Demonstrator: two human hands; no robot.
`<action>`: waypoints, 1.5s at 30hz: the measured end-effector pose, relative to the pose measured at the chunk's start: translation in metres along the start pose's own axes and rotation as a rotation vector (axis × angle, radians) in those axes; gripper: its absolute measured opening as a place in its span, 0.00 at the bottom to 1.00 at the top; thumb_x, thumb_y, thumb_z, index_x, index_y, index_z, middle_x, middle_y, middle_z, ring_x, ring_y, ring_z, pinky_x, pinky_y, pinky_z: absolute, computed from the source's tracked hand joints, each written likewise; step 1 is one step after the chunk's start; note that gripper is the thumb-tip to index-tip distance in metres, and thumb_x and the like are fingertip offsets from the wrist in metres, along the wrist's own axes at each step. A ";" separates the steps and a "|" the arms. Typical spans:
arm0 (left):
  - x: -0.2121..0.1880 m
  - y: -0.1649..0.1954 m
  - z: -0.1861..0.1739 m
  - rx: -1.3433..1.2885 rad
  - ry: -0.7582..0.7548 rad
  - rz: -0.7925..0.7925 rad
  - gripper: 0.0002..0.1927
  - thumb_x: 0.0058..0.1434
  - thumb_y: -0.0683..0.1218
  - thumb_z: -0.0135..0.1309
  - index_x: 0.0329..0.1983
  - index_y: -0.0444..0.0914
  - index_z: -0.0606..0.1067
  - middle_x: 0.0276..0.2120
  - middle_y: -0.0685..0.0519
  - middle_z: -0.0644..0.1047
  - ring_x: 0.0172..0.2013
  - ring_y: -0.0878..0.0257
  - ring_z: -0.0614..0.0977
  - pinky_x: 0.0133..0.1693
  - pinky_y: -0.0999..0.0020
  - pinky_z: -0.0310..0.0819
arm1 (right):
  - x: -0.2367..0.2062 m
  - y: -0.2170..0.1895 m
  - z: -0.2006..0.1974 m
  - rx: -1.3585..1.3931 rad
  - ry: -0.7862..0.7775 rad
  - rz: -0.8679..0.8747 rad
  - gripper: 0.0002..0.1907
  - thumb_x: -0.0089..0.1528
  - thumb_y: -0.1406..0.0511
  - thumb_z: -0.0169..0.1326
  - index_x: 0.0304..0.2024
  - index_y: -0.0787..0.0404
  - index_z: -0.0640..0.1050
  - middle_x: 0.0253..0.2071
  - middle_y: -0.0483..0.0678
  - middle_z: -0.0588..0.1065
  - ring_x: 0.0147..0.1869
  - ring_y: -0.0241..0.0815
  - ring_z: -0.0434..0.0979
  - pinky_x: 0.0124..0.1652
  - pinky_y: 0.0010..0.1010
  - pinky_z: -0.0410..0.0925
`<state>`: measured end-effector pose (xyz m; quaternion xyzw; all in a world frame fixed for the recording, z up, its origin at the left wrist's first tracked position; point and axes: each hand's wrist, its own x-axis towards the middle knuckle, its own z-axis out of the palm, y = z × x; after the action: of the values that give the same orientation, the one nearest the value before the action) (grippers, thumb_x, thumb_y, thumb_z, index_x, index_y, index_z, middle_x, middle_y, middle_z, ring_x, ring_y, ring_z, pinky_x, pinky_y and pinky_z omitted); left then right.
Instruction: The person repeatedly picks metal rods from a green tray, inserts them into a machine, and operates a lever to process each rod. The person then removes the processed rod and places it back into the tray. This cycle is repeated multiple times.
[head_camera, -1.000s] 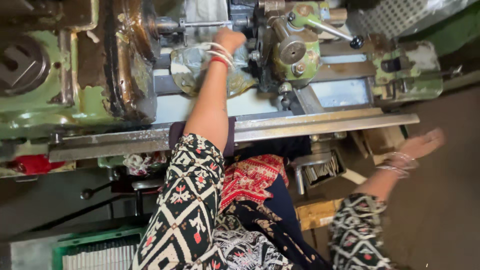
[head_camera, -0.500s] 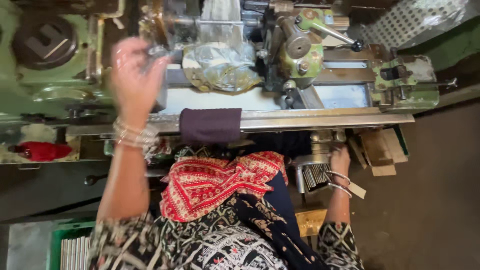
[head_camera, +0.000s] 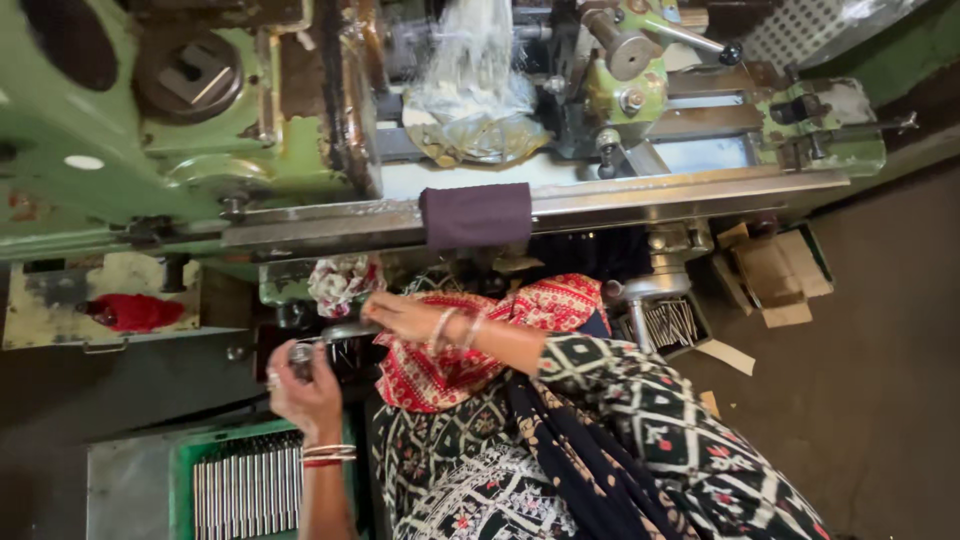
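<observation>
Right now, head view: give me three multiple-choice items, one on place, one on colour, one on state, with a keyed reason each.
1. Where is the dark cloth?
A. draped over the lathe's front rail
B. on the floor
C. in the green crate
2. What colour is the crate of metal rods?
A. blue
B. green
C. yellow
3. What is the left hand doing?
A. hanging empty
B. flat on the lathe
C. pinching a small round metal part

Key: 1 A, it hangs over the rail. 2 B, its rim is green. 3 C, fingers close on the part.

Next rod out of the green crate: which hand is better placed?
Probably left. The left hand hovers just above the green crate of rods, though it grips a small metal part; the right hand is crossed over the body, farther up.
</observation>
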<state>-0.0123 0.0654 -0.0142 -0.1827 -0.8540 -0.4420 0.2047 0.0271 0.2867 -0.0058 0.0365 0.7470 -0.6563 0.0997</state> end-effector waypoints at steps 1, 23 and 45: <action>0.000 0.006 -0.005 0.088 0.025 0.114 0.16 0.67 0.49 0.64 0.53 0.37 0.75 0.41 0.46 0.80 0.36 0.50 0.82 0.37 0.58 0.77 | 0.009 0.001 0.019 0.187 -0.044 0.091 0.11 0.73 0.56 0.41 0.47 0.53 0.71 0.33 0.40 0.67 0.28 0.35 0.67 0.26 0.28 0.66; 0.030 -0.038 -0.070 0.145 -0.307 0.784 0.18 0.62 0.55 0.61 0.54 0.50 0.72 0.36 0.52 0.75 0.35 0.53 0.78 0.33 0.57 0.73 | 0.004 -0.056 0.043 0.452 -0.388 0.619 0.10 0.72 0.59 0.41 0.38 0.52 0.71 0.19 0.38 0.59 0.16 0.30 0.49 0.15 0.22 0.43; -0.033 -0.268 -0.164 0.813 0.141 -0.528 0.20 0.59 0.34 0.50 0.51 0.47 0.77 0.50 0.39 0.75 0.52 0.41 0.74 0.50 0.46 0.68 | 0.026 0.045 0.059 0.830 0.079 0.251 0.08 0.76 0.57 0.49 0.43 0.50 0.69 0.22 0.36 0.52 0.22 0.28 0.46 0.22 0.22 0.45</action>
<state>-0.0853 -0.2203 -0.1276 0.1653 -0.9586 -0.1209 0.1976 0.0159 0.2327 -0.0621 0.1893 0.4127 -0.8819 0.1269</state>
